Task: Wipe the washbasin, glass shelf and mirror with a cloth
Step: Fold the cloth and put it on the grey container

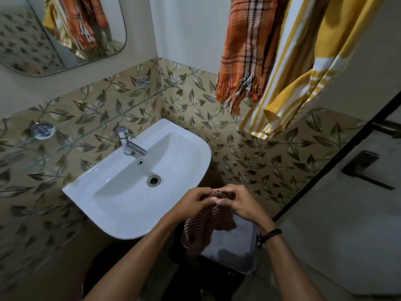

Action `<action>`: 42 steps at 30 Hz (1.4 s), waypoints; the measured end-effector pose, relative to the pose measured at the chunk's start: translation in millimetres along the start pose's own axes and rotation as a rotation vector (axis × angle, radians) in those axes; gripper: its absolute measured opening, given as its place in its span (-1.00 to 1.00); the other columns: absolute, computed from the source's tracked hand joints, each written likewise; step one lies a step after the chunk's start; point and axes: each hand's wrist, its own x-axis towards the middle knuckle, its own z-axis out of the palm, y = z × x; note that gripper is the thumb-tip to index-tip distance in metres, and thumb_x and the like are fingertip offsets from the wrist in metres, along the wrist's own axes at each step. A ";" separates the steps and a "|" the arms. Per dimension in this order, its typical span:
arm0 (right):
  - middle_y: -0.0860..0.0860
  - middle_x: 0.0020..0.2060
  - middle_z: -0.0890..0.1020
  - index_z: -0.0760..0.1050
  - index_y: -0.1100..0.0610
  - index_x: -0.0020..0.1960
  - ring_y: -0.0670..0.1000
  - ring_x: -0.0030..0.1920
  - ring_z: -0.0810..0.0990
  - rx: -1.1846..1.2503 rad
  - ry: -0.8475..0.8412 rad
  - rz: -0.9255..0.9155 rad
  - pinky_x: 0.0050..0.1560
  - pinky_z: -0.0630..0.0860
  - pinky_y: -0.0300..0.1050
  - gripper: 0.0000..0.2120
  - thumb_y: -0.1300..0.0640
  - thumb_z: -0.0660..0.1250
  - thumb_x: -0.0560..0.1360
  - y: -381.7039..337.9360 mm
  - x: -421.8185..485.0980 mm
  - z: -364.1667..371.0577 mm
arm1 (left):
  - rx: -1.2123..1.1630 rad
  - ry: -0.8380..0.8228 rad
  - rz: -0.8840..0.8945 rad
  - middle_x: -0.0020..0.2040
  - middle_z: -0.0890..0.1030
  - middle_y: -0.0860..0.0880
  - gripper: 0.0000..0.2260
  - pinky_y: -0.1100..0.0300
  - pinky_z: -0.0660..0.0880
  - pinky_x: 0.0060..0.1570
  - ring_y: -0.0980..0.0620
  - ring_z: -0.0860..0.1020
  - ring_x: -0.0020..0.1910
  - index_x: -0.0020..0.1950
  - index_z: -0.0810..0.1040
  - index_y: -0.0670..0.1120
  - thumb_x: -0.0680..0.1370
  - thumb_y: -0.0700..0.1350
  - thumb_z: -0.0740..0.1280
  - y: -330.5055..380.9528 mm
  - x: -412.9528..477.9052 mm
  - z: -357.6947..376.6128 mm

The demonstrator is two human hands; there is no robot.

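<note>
beside the washbasin (121,205), left hand (191,203) and right hand (236,203) both clutch the cloth (199,231); wiping seemingly unstarted; glass shelf (97,124), mirror (26,40) remain.

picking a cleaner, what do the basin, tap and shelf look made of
Washbasin: glossy white glazed ceramic by its smooth sheen. Tap: polished chrome-look metal with mirror-like highlights. Glass shelf: clear glass, the tiles showing through it, on round metal brackets.

hands 2 (191,203) (240,203) | cloth 1 (201,227) | washbasin 1 (121,205) | tap 1 (130,142) | mirror 1 (32,40) | glass shelf 1 (102,124) | hanging towels 2 (245,51) (314,61)
</note>
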 end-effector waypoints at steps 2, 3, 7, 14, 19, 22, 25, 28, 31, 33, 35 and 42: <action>0.01 -0.10 0.71 0.73 0.11 0.03 -0.06 -0.05 0.66 -0.009 0.021 0.021 0.07 0.57 -0.07 -0.81 0.31 0.46 0.46 4.0 3.8 -3.8 | -0.127 0.041 -0.086 -0.11 0.69 -0.09 -0.87 -0.02 0.54 0.04 0.03 0.63 -0.08 -0.03 0.64 -0.06 0.55 -0.01 0.45 -10.7 -1.7 1.1; 0.01 -0.12 0.71 0.73 0.12 -0.01 -0.08 -0.07 0.66 -0.004 0.025 0.026 0.04 0.56 -0.12 -0.81 0.35 0.45 0.46 4.7 4.7 -5.3 | -0.170 0.022 -0.119 -0.12 0.68 -0.06 -0.86 0.02 0.52 0.04 0.05 0.62 -0.08 -0.03 0.64 -0.08 0.54 -0.02 0.47 -15.7 -2.5 0.8; -0.02 -0.14 0.71 0.70 0.14 -0.07 -0.10 -0.06 0.67 0.028 0.055 0.013 0.06 0.55 -0.19 -0.80 0.40 0.41 0.47 2.4 2.3 -11.5 | -0.025 -0.242 -0.143 0.04 0.71 0.04 -0.84 0.10 0.55 0.16 0.06 0.66 0.06 0.08 0.66 -0.06 0.54 -0.06 0.48 -31.5 -4.0 7.7; -0.01 -0.17 0.71 0.68 0.07 -0.07 -0.08 -0.11 0.66 0.077 0.134 0.102 -0.04 0.57 -0.18 -0.84 0.31 0.44 0.51 21.9 -4.3 -52.6 | 0.050 -0.175 -0.222 -0.09 0.71 0.11 -0.90 0.05 0.57 0.05 0.16 0.64 -0.07 -0.06 0.66 0.11 0.61 -0.01 0.37 -66.0 1.0 18.3; 0.05 -0.13 0.69 0.65 0.10 -0.09 -0.01 -0.06 0.67 0.084 0.249 0.205 -0.01 0.60 -0.09 -0.90 0.29 0.44 0.50 50.8 -0.4 -61.6 | -0.104 -0.075 -0.281 -0.18 0.66 -0.11 -0.66 0.03 0.52 -0.05 0.02 0.60 -0.16 -0.14 0.62 -0.15 0.61 0.11 0.33 -69.9 2.1 12.7; 0.00 -0.18 0.67 0.62 0.13 -0.10 0.00 -0.12 0.64 0.056 0.454 0.233 -0.08 0.57 -0.14 -0.92 0.29 0.43 0.51 64.4 23.4 -55.3 | -0.233 0.053 -0.378 -0.19 0.64 -0.11 -0.62 0.03 0.56 -0.07 0.00 0.60 -0.17 -0.16 0.60 -0.22 0.64 0.07 0.30 -55.2 11.9 4.2; -0.02 -0.21 0.65 0.60 0.15 -0.08 -0.02 -0.17 0.61 0.062 0.599 0.271 -0.19 0.49 -0.22 -0.98 0.23 0.41 0.53 71.6 36.9 -29.9 | -0.319 0.180 -0.489 -0.12 0.71 -0.20 -0.62 0.08 0.63 -0.10 -0.04 0.67 -0.17 -0.05 0.64 -0.31 0.65 0.02 0.31 -40.7 25.0 5.2; -0.07 -0.20 0.67 0.59 0.07 -0.08 -0.07 -0.17 0.63 0.090 0.606 0.258 -0.16 0.57 -0.08 -0.96 0.17 0.40 0.55 75.2 27.1 9.3 | -0.441 0.247 -0.598 -0.12 0.71 -0.23 -0.68 0.00 0.65 -0.09 -0.09 0.67 -0.17 -0.04 0.66 -0.29 0.64 -0.03 0.32 -33.2 27.0 24.4; -0.11 -0.12 0.64 0.59 -0.02 -0.06 -0.14 -0.13 0.62 0.019 0.447 0.147 -0.13 0.60 -0.11 -0.90 0.18 0.40 0.55 74.7 8.2 45.5 | -0.537 0.262 -0.646 -0.16 0.68 -0.21 -0.76 -0.08 0.63 0.03 -0.07 0.65 -0.14 0.00 0.66 -0.29 0.65 -0.13 0.30 -27.0 25.8 43.9; -0.14 -0.05 0.60 0.61 -0.01 0.01 -0.16 -0.07 0.60 -0.080 0.354 0.057 -0.08 0.58 -0.14 -0.90 0.18 0.38 0.56 76.4 -1.8 60.5 | -0.556 0.288 -0.664 -0.19 0.66 -0.18 -0.80 -0.06 0.63 0.04 -0.02 0.63 -0.17 -0.02 0.65 -0.30 0.64 -0.23 0.27 -24.1 26.3 48.2; -0.16 0.02 0.57 0.60 0.01 0.09 -0.16 0.00 0.57 -0.170 0.306 -0.007 -0.02 0.57 -0.14 -0.88 0.14 0.35 0.57 79.1 -7.3 66.2 | -0.570 0.299 -0.686 -0.22 0.62 -0.17 -0.81 -0.01 0.65 -0.01 0.01 0.61 -0.21 -0.10 0.65 -0.25 0.61 -0.28 0.26 -20.7 26.0 46.3; -0.18 0.12 0.45 0.42 -0.07 0.15 -0.05 0.12 0.50 -0.294 0.160 -0.061 0.03 0.50 -0.07 -0.68 0.20 0.37 0.46 88.0 -12.0 62.3 | -0.572 0.113 -0.773 0.03 0.72 -0.15 -0.74 0.07 0.54 0.18 -0.14 0.67 0.09 0.18 0.64 -0.16 0.62 -0.09 0.24 -11.9 22.9 33.3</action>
